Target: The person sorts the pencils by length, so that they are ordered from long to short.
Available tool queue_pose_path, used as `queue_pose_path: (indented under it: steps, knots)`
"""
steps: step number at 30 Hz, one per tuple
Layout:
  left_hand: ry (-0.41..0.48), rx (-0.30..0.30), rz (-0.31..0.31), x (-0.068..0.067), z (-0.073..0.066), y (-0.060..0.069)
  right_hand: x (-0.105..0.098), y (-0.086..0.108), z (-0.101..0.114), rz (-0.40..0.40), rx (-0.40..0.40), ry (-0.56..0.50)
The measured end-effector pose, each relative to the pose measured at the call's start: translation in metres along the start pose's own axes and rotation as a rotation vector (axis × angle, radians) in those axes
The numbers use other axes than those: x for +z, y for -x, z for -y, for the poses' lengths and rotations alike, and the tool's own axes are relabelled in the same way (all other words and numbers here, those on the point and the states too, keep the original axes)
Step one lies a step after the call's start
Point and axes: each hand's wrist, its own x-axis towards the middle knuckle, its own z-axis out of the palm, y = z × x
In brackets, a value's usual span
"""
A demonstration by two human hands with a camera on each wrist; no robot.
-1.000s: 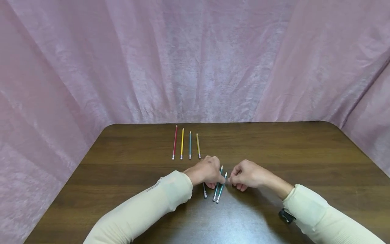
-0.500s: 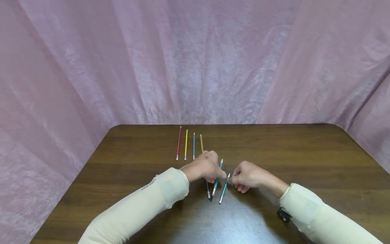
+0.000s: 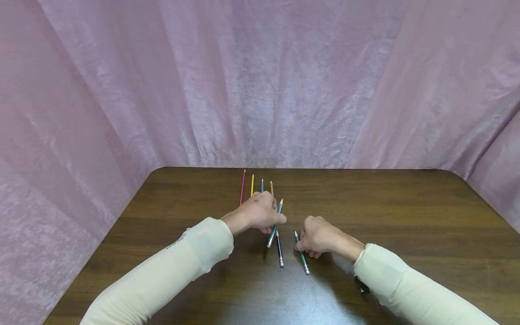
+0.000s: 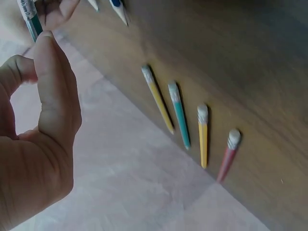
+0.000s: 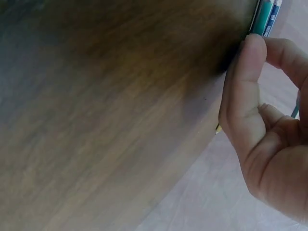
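Note:
My left hand (image 3: 259, 213) pinches a teal pencil (image 3: 273, 233) between thumb and fingers, tip pointing away, above the table. In the left wrist view, that pencil's silver ferrule (image 4: 27, 8) rises past the fingertips. My right hand (image 3: 319, 235) pinches a green pencil (image 3: 304, 262) near its sharpened end; its eraser end points towards me. Between the two hands lies a dark blue pencil (image 3: 279, 249). Beyond the left hand, a red pencil (image 3: 242, 188), a yellow pencil (image 3: 252, 184), a blue-teal pencil (image 3: 262, 185) and a golden-yellow pencil (image 3: 271, 188) form a row, partly hidden by it.
The brown wooden table (image 3: 386, 198) has rounded far corners. Pink curtains (image 3: 260, 90) hang behind it and at both sides. A small black object (image 3: 360, 285) shows under my right cuff.
My left hand has taken the teal pencil up and moved left towards the row. My right hand has shifted left and now grips the green pencil, which has turned. The dark blue pencil is uncovered.

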Motion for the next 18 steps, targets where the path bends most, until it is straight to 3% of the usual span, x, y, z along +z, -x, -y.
queue_pose_path:
  steps: [9, 18]
  knots:
    - [0.098, -0.045, -0.051, -0.019, 0.004, 0.003, -0.004, 0.000, 0.003, 0.011, 0.027, -0.039]
    - [0.116, -0.078, -0.117, -0.027, 0.008, -0.005, -0.031, -0.002, 0.003, 0.035, 0.016, -0.109]
